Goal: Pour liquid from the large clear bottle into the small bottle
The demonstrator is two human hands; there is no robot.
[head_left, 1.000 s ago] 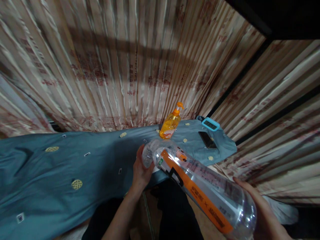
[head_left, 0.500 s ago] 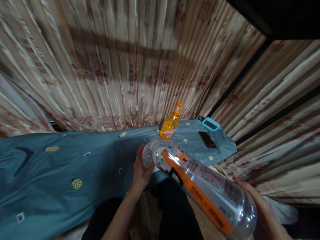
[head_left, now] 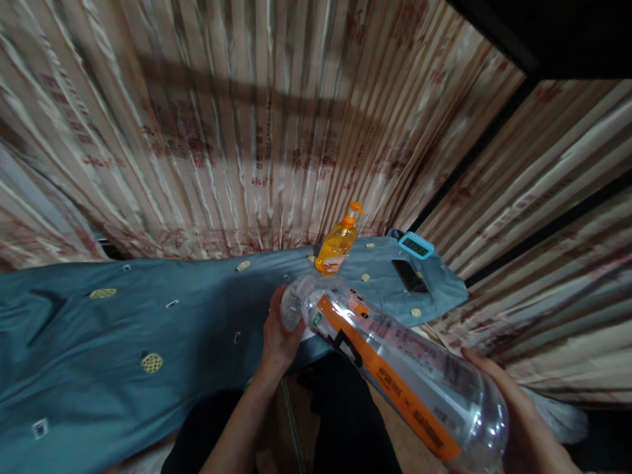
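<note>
A large clear plastic bottle point(head_left: 395, 368) with an orange and silver label lies slantwise in front of me, its narrow end tipped up and to the left. My right hand point(head_left: 518, 408) is closed around its wide base, with most of the fingers hidden. In my left hand point(head_left: 281, 336) is a smaller clear, ribbed plastic container point(head_left: 295, 299), perhaps a cup or small bottle. The big bottle's narrow end meets or overlaps this container; whether liquid passes between them I cannot tell. Just behind stands a pump bottle point(head_left: 336, 249) of yellow-orange liquid with an orange pump head.
A blue-green patterned cloth point(head_left: 99, 336) covers the surface. A dark phone point(head_left: 409, 276) and a light-blue digital clock point(head_left: 415, 245) lie at its right end. Striped curtains point(head_left: 222, 131) hang behind, with a dark frame bar point(head_left: 474, 151) on the right. My legs are below.
Almost nothing differs. The large bottle's base has shifted very slightly to the right with my right hand; my left hand stays in place.
</note>
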